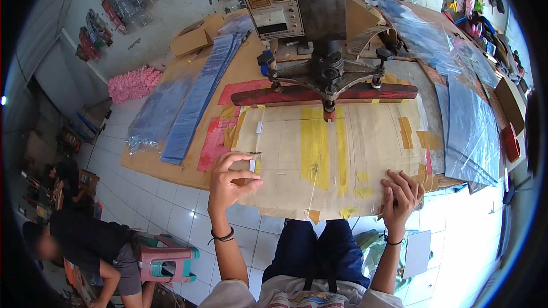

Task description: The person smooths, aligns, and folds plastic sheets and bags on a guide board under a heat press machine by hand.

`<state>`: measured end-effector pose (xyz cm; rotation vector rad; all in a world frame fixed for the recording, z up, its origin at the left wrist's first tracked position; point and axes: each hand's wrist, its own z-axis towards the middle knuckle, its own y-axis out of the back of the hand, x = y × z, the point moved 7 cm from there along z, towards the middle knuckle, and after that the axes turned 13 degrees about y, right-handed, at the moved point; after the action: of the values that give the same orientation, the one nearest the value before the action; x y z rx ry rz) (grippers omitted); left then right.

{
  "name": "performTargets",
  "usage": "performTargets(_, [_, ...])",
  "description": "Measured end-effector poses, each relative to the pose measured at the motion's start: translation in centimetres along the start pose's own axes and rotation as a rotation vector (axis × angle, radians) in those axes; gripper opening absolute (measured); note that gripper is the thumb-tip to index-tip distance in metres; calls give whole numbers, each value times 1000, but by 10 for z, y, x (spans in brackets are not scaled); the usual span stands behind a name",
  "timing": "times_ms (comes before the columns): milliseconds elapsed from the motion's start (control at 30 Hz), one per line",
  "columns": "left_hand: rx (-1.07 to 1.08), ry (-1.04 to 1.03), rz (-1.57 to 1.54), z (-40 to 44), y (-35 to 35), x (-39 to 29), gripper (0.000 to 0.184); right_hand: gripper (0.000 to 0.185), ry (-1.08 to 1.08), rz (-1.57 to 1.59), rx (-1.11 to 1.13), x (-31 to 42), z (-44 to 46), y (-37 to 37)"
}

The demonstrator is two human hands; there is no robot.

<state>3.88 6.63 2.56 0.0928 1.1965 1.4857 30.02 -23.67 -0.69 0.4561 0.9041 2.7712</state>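
Observation:
A tan covered board (279, 148) with yellow tape strips lies before me under a machine's long red-edged press bar (325, 94). At the board's left side, my left hand (229, 182) has its fingers apart around a small white block (252, 165). The fingertips come close to both ends of the block; whether they touch it I cannot tell. A similar white block (259, 128) sits farther up the same side. My right hand (401, 195) rests with spread, slightly bent fingers on the board's front right corner and holds nothing visible.
Blue clear plastic sheets (200, 97) lie left of the board, and more plastic sheets (465, 131) lie right. The machine's control box (273, 8) hangs above. A person in dark clothes (85, 245) is at lower left beside a pink-and-green stool (168, 259).

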Motion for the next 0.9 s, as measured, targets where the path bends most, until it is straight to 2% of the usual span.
performTargets(667, [-9,43,19,-1,-1,-3,22,12,24,30,22,-2,-1,1])
performTargets(900, [-5,61,15,1,-2,0,32,12,19,37,14,-1,0,2])
